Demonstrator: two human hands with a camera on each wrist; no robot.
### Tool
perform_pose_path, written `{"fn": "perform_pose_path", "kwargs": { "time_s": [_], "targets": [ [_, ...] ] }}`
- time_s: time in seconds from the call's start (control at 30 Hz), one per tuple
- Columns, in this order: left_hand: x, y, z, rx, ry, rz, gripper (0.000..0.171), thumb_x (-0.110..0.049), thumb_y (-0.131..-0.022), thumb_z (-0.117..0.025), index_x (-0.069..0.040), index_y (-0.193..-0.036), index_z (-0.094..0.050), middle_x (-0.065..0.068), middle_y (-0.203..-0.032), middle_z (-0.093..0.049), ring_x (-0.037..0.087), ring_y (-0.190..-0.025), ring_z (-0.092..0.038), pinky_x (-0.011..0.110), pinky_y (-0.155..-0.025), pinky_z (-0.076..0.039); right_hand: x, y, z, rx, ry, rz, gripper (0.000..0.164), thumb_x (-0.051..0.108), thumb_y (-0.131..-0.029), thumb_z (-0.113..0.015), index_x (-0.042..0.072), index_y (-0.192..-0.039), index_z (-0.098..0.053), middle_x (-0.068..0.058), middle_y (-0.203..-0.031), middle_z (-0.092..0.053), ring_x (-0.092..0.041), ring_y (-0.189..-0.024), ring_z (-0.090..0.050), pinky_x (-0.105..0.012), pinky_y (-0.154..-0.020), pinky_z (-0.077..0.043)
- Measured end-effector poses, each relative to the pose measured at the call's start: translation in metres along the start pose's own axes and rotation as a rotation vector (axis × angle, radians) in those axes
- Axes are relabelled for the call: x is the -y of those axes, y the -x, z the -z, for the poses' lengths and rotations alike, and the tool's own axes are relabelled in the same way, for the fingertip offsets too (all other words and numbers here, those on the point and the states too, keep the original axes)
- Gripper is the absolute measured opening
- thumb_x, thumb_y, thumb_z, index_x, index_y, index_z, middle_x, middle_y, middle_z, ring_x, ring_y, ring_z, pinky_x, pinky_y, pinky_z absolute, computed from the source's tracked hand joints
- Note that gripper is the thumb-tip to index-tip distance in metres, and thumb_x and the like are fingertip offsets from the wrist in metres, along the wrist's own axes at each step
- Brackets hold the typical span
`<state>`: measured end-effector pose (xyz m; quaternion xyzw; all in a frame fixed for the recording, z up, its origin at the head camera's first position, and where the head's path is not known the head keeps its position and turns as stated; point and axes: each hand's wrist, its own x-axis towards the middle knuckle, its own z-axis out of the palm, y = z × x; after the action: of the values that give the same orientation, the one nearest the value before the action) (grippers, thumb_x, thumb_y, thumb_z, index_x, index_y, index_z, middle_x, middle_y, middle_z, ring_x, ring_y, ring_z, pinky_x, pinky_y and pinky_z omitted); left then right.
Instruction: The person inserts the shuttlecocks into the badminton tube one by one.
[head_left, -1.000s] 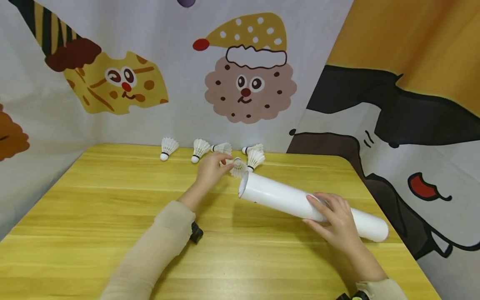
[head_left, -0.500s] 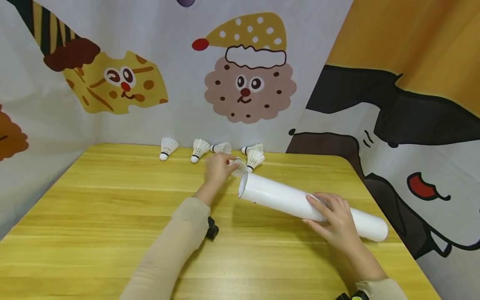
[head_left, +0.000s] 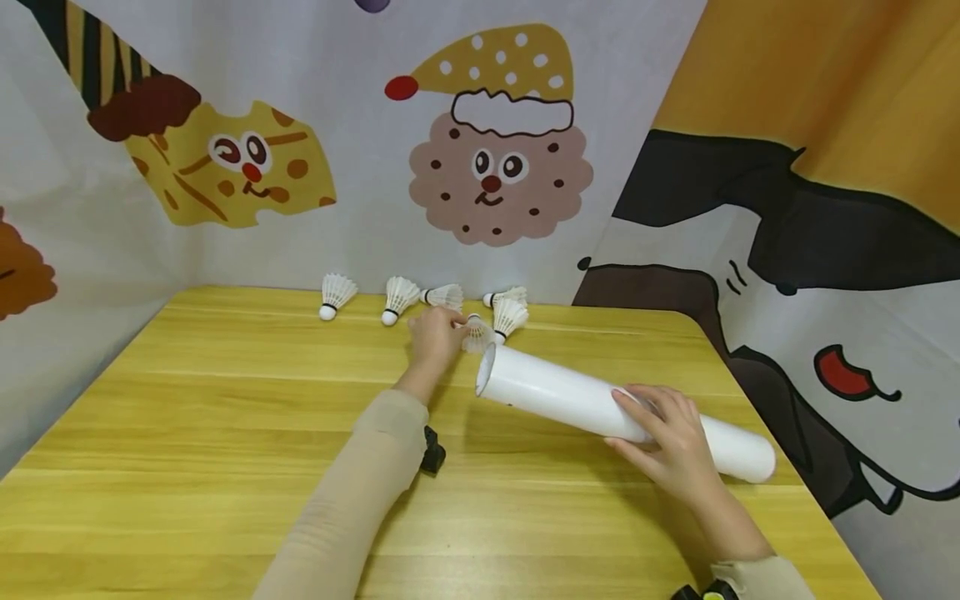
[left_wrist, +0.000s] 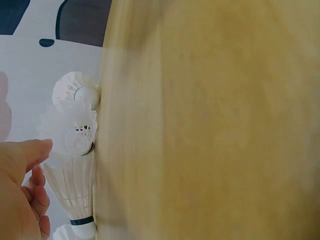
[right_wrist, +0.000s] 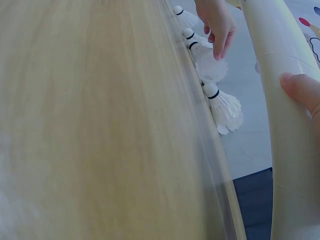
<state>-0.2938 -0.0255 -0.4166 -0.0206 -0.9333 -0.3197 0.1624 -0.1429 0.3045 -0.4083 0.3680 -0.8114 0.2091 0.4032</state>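
right of my left fingers (head_left: pixel 452 320) lies the shuttlecock (head_left: pixel 477 336), skirt near, cork far; pinched or not, i can't tell. my right fingers (head_left: pixel 638 411) grip the tube (head_left: pixel 555 387).

Cartoon-printed cloth (head_left: pixel 375 208) (partly orange) hangs behind a wooden table (head_left: pixel 187 458).

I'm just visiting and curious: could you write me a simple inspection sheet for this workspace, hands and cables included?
Surface: yellowish wood-grain table.
Job's things: six shuttlecocks near the far edge; a white tube, its open end facing left in the head view.
Clutter: nothing seen.
Left hand: fingers at a translucent-skirted shuttlecock; whether they pinch it, I cannot tell.
Right hand: grips the tube around its middle.
Cables: nothing seen.
Surroundings: cloth backdrop printed with cartoon figures.
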Motion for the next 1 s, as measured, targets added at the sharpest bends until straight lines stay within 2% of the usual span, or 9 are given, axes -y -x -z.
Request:
{"fn": "perform_pose_path", "kwargs": {
  "time_s": [0.23,0.47,0.57,0.7,0.77,0.83,1.0],
  "targets": [
    [0.004,0.0,-0.001,-0.022,0.068,0.022,0.009,-0.022,-0.085,-0.075,-0.015,-0.09,-0.079,0.001,-0.092,-0.072,0.021,-0.088,-0.064,0.042,-0.086,-0.034,0.001,0.0,0.0,0.002,0.002,-0.001,0.056,0.054,-0.086,-0.064,0.008,-0.116,-0.069,-0.018,-0.111,-0.063,-0.039,-0.098,-0.053,-0.039,-0.089,-0.031],
    [0.009,0.005,0.008,-0.047,0.177,0.049,0.011,-0.022,-0.086,-0.074,-0.014,-0.092,-0.078,0.001,-0.095,-0.072,0.021,-0.092,-0.064,0.041,-0.097,-0.032,0.001,-0.001,0.0,0.002,0.002,0.0,0.056,0.054,-0.086,-0.064,0.008,-0.116,-0.069,-0.018,-0.111,-0.063,-0.038,-0.098,-0.053,-0.04,-0.087,-0.032],
    [0.011,0.007,0.013,-0.09,0.209,0.019,0.01,-0.019,-0.085,-0.075,-0.011,-0.09,-0.078,0.003,-0.093,-0.072,0.022,-0.092,-0.065,0.041,-0.096,-0.034,0.001,-0.001,0.0,0.006,0.004,-0.003,0.056,0.054,-0.086,-0.064,0.008,-0.117,-0.069,-0.018,-0.111,-0.063,-0.038,-0.098,-0.053,-0.039,-0.088,-0.031],
    [0.013,0.012,0.022,-0.157,0.289,-0.017,0.008,-0.012,-0.081,-0.077,-0.004,-0.085,-0.077,0.008,-0.087,-0.072,0.025,-0.084,-0.066,0.04,-0.086,-0.043,0.001,-0.001,0.001,0.01,0.005,-0.005,0.056,0.054,-0.086,-0.064,0.008,-0.117,-0.069,-0.018,-0.112,-0.063,-0.038,-0.098,-0.053,-0.038,-0.089,-0.031],
    [0.014,0.014,0.026,-0.173,0.334,-0.019,0.008,-0.01,-0.08,-0.077,-0.002,-0.083,-0.076,0.01,-0.084,-0.071,0.025,-0.079,-0.066,0.037,-0.078,-0.048,0.001,-0.001,0.001,0.012,0.007,-0.005,0.056,0.054,-0.086,-0.064,0.008,-0.117,-0.069,-0.018,-0.112,-0.063,-0.038,-0.099,-0.053,-0.039,-0.088,-0.031],
    [0.016,0.016,0.03,-0.174,0.395,-0.003,0.008,-0.008,-0.08,-0.076,0.001,-0.082,-0.075,0.011,-0.081,-0.07,0.024,-0.074,-0.064,0.034,-0.069,-0.049,0.001,-0.001,0.001,0.012,0.007,-0.005,0.056,0.054,-0.086,-0.064,0.008,-0.117,-0.069,-0.018,-0.112,-0.063,-0.038,-0.099,-0.053,-0.041,-0.087,-0.032],
    [0.021,0.02,0.037,-0.136,0.565,0.05,0.008,-0.004,-0.082,-0.074,0.004,-0.081,-0.074,0.012,-0.075,-0.067,0.017,-0.065,-0.057,0.024,-0.059,-0.044,0.001,-0.001,0.002,0.012,0.008,-0.006,0.056,0.054,-0.086,-0.064,0.008,-0.117,-0.069,-0.018,-0.112,-0.062,-0.038,-0.099,-0.053,-0.044,-0.085,-0.032]
  ]
}}
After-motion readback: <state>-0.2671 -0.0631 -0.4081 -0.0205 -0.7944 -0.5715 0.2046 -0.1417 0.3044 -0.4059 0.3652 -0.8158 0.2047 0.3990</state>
